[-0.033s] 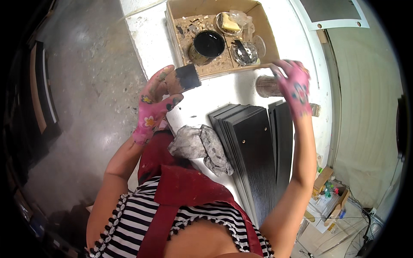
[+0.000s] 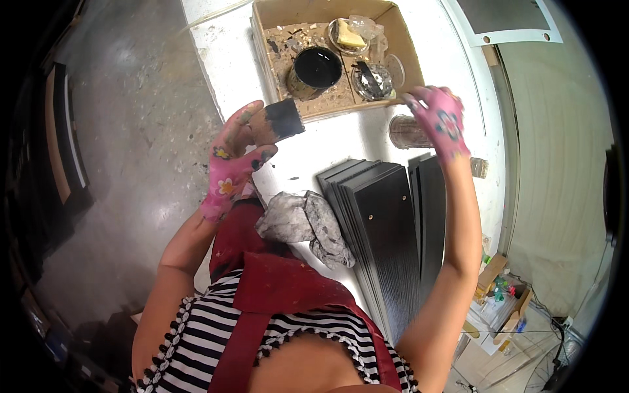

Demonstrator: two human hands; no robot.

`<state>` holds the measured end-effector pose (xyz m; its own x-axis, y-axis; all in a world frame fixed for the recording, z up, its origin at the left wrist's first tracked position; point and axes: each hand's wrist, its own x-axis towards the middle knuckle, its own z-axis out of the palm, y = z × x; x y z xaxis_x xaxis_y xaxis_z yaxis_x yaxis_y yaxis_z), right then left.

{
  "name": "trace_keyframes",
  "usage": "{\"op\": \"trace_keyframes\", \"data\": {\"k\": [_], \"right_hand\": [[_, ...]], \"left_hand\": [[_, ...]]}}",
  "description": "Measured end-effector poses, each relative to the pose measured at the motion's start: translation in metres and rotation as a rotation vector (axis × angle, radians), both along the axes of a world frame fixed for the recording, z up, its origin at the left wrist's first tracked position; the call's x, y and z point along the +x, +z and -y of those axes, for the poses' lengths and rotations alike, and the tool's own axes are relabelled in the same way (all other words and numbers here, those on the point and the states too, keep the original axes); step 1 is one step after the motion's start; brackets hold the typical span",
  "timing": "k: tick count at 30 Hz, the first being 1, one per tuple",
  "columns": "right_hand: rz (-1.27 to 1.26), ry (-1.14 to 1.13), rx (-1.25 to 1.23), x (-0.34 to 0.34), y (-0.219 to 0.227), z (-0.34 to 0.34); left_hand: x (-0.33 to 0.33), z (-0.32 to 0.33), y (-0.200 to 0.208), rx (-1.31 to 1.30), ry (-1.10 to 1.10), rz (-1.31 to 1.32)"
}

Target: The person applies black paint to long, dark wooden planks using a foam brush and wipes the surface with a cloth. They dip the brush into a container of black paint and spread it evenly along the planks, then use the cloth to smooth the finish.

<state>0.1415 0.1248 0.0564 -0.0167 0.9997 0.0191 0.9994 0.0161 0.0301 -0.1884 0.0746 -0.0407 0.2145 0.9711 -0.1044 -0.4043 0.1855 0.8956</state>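
My left hand (image 2: 226,160), in a pink flowered glove with stained fingers, is closed on a small flat block (image 2: 280,122), brown at the held end and black at the other. It is held in the air just short of the cardboard box's (image 2: 259,62) near left corner. In the box stands a pot of black paint (image 2: 318,67). My right hand (image 2: 444,123), gloved alike, is over the table by the box's near right corner. Its fingers are bent and apart, slightly blurred, with nothing visible in them. Beside it lies a brownish glass jar (image 2: 407,132), partly covered by the hand.
Stacked black boards (image 2: 386,229) lie along the white table (image 2: 229,72), next to a grey-stained rag (image 2: 295,219). Inside the box are a yellow sponge (image 2: 349,35) and a foil-like dish (image 2: 372,81). A small jar (image 2: 479,168) lies right of my forearm.
My right hand has shifted slightly left, toward the jar, and its fingers have drawn in a little. My left hand and the block stay almost still.
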Motion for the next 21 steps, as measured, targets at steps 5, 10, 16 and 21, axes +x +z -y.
{"op": "trace_keyframes", "data": {"k": [5,10,16,21], "right_hand": [[0.243,-0.063,-0.379,-0.01,-0.049,-0.068],[0.265,-0.134,-0.528,-0.019,-0.069,-0.089],[0.171,-0.183,-0.429,-0.008,-0.089,-0.09],[-0.18,-0.234,-0.175,-0.006,-0.051,-0.07]], "left_hand": [[-0.014,0.0,-0.011,-0.08,0.032,-0.083],[-0.011,-0.004,-0.018,-0.023,0.053,-0.042],[-0.006,-0.006,-0.017,-0.013,0.075,-0.026],[-0.01,-0.005,-0.018,-0.004,0.094,-0.034]]}}
